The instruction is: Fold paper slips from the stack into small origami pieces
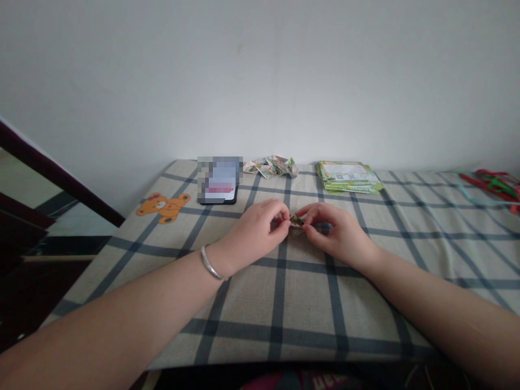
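Note:
Over the middle of the checked cloth, my left hand [268, 221] and my right hand [335, 227] meet at a small piece of folded paper [297, 221]. Thumb and fingertips of each hand pinch one side of it. Dark and green print shows on the paper; much of it is covered by my fingers. Behind my hands, near the wall, lies a row of folded printed paper pieces [272, 167]. To the right of that sits a stack of green printed sheets [349, 177].
A phone [221, 181] lies at the back left, its screen partly blurred. Left of it is an orange bear cutout [162, 207]. Red and green items [498, 187] rest at the far right. The tablecloth [252, 303] has creases on the right; a white wall [260, 81] stands behind.

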`<state>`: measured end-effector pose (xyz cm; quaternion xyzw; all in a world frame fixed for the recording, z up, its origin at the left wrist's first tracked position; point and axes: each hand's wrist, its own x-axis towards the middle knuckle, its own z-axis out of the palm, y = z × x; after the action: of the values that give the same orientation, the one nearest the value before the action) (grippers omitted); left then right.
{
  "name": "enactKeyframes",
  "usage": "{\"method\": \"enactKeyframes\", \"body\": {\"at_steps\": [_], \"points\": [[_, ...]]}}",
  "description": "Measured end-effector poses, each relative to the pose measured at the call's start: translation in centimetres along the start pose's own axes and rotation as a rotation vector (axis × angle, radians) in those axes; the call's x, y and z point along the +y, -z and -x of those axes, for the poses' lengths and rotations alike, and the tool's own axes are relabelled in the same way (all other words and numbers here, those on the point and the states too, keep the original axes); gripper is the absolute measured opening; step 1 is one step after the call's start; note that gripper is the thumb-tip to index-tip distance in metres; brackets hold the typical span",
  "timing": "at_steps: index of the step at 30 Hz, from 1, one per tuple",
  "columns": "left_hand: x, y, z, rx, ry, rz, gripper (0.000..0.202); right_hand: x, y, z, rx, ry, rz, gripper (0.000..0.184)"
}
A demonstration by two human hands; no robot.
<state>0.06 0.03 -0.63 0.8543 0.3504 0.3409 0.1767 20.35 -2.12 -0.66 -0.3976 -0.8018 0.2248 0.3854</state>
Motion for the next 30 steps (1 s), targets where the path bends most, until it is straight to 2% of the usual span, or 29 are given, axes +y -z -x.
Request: {"method": "enactKeyframes", "body": {"at_steps": [12,18,30], "points": [[-0.8,-0.5,0.1,0.032,0.038,0.093,0.015,0.2,0.1,0.0,0.032,-0.142,0.013,0.011],[-1.2,-0.7,0.0,0.023,0.135,0.233,0.013,0.7,0.1,0.0,0.042,-0.241,-0.119,0.011],[-1.0,-0.5,-0.4,0.061,0.206,0.441,0.009,1.4,0.1,-0.4,0.14,-0.26,-0.422,0.017]]}}
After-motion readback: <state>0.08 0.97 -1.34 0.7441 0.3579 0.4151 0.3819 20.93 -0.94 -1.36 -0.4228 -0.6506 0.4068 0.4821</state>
